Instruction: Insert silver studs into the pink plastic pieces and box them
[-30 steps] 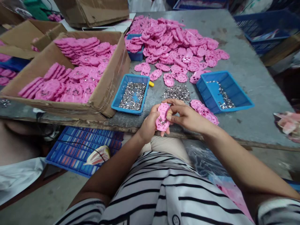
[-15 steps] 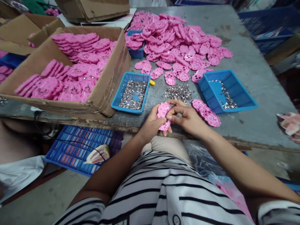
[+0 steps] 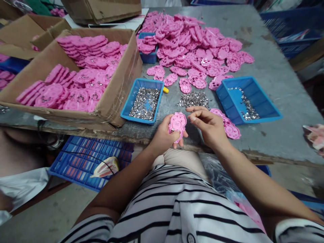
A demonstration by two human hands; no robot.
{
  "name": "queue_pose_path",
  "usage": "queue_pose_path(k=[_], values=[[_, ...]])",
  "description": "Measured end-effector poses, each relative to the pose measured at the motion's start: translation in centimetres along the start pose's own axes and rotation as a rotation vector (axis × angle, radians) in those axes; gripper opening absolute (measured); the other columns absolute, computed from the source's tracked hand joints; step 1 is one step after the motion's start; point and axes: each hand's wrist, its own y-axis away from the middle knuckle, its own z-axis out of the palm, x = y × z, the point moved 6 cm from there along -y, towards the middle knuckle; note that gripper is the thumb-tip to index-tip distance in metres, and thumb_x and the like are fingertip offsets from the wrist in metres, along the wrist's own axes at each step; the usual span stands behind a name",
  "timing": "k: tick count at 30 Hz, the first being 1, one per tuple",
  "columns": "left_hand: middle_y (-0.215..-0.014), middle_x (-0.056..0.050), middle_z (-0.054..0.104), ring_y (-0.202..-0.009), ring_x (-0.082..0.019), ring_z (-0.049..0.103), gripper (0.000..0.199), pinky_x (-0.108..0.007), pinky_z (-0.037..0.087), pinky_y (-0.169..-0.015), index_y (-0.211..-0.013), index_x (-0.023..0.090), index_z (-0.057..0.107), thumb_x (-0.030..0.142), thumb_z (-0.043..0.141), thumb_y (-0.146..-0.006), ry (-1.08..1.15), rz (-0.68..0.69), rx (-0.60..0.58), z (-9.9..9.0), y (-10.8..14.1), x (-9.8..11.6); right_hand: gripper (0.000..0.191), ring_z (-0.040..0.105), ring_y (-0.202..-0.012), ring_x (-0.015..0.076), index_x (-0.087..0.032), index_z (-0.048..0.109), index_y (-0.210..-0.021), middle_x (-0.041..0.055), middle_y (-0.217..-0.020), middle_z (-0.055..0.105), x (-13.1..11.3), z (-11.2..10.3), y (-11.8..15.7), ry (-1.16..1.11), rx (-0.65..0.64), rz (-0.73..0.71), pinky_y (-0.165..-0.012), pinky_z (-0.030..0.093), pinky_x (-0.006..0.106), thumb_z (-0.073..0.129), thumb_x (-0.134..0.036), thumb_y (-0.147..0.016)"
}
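Observation:
A pink plastic piece with a small metal part near its lower left lies in my left hand, thumb on top and fingers beneath. Just right of it, not touching it, is my right hand, with thumb and index fingertip pressed together; anything between them is too small to make out. Beyond my hands a heap of small metal parts rests on the table. Blue trays with more metal parts stand on the left and right. Pink pieces lie beside my right hand.
A cardboard box of stacked pink pieces fills the table's left side. At the back is a large pink pile beside a small blue bin. A yellow object lies by the left tray. Another person's leg shows at far left.
My right hand has moved off the pink piece, to the right. The piece stays in my left hand, more of its face now uncovered. The view has shifted slightly.

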Motion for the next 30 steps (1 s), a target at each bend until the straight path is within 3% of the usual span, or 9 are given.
queue_pose_path(k=[5, 9, 11, 15, 19, 22, 25, 27, 30], values=[[-0.072, 0.001, 0.068, -0.044, -0.011, 0.059, 0.042, -0.018, 0.038, -0.037, -0.108, 0.019, 0.043, 0.02, 0.06, -0.069, 0.131, 0.029, -0.051, -0.2, 0.0, 0.3, 0.021, 0.058, -0.075, 0.0168, -0.021, 0.063, -0.066, 0.0033, -0.083, 0.067, 2.3, -0.7, 0.2, -0.067, 0.137, 0.058, -0.069, 0.047, 0.032, 0.069, -0.039, -0.074], [-0.088, -0.009, 0.071, -0.064, -0.02, 0.068, 0.042, -0.024, 0.046, -0.043, -0.11, 0.017, 0.044, 0.041, 0.057, -0.078, 0.373, -0.008, -0.153, 0.1, -0.4, 0.8, 0.02, 0.054, -0.066, 0.0152, -0.022, 0.064, -0.067, 0.0012, -0.072, 0.063, 3.9, -0.1, 0.8, 0.006, 0.094, 0.105, -0.066, 0.045, 0.032, 0.068, -0.04, -0.073], [-0.091, -0.011, 0.071, -0.068, -0.022, 0.069, 0.04, -0.025, 0.047, -0.045, -0.112, 0.016, 0.045, 0.042, 0.052, -0.082, 0.437, -0.029, -0.156, 0.0, -0.6, 0.9, 0.017, 0.056, -0.069, 0.016, -0.022, 0.065, -0.068, 0.0018, -0.074, 0.064, 4.3, 0.3, 0.9, 0.054, 0.049, 0.109, -0.069, 0.045, 0.032, 0.068, -0.038, -0.073], [-0.091, -0.011, 0.072, -0.069, -0.022, 0.07, 0.035, -0.024, 0.047, -0.045, -0.109, 0.017, 0.045, 0.04, 0.049, -0.082, 0.431, -0.006, -0.122, -0.3, -0.7, 1.2, 0.019, 0.057, -0.071, 0.0169, -0.022, 0.064, -0.068, 0.0028, -0.075, 0.065, 4.1, 0.4, 0.8, 0.102, 0.012, 0.108, -0.069, 0.045, 0.033, 0.065, -0.04, -0.074], [-0.088, -0.009, 0.072, -0.062, -0.019, 0.069, 0.04, -0.022, 0.046, -0.044, -0.104, 0.019, 0.042, 0.033, 0.063, -0.073, 0.303, 0.039, -0.099, -1.2, -0.1, 2.2, 0.026, 0.058, -0.07, 0.0183, -0.021, 0.063, -0.066, 0.0036, -0.074, 0.066, 3.3, 0.2, 0.9, 0.148, -0.017, 0.116, -0.069, 0.047, 0.034, 0.064, -0.046, -0.073], [-0.086, -0.008, 0.072, -0.06, -0.019, 0.069, 0.047, -0.023, 0.049, -0.046, -0.105, 0.02, 0.042, 0.032, 0.071, -0.071, 0.224, 0.048, -0.182, -2.2, 0.9, 4.5, 0.026, 0.062, -0.074, 0.0208, -0.022, 0.064, -0.066, 0.0054, -0.078, 0.069, 3.2, -0.2, 1.0, 0.191, -0.008, 0.169, -0.07, 0.05, 0.033, 0.066, -0.048, -0.071], [-0.088, -0.008, 0.071, -0.066, -0.021, 0.071, 0.047, -0.027, 0.054, -0.052, -0.109, 0.019, 0.046, 0.035, 0.073, -0.073, 0.155, 0.113, -0.198, -4.1, 2.8, 8.5, 0.027, 0.064, -0.076, 0.0231, -0.022, 0.067, -0.066, 0.0067, -0.08, 0.071, 3.4, -0.4, 0.7, 0.185, -0.01, 0.2, -0.068, 0.053, 0.032, 0.069, -0.049, -0.065], [-0.086, -0.007, 0.069, -0.067, -0.021, 0.071, 0.044, -0.027, 0.055, -0.053, -0.11, 0.019, 0.049, 0.03, 0.072, -0.074, 0.089, 0.189, -0.082, -6.3, 4.3, 11.6, 0.026, 0.065, -0.076, 0.0237, -0.023, 0.068, -0.065, 0.0064, -0.079, 0.072, 3.3, -0.4, 0.5, 0.193, -0.022, 0.204, -0.067, 0.054, 0.031, 0.069, -0.049, -0.063], [-0.079, -0.004, 0.067, -0.06, -0.018, 0.069, 0.042, -0.024, 0.052, -0.048, -0.111, 0.017, 0.05, 0.023, 0.069, -0.073, -0.007, 0.304, 0.181, -10.6, 6.3, 16.1, 0.025, 0.066, -0.077, 0.0242, -0.024, 0.068, -0.063, 0.0056, -0.078, 0.072, 3.1, -0.4, 0.3, 0.224, -0.036, 0.197, -0.068, 0.055, 0.031, 0.068, -0.049, -0.061]])
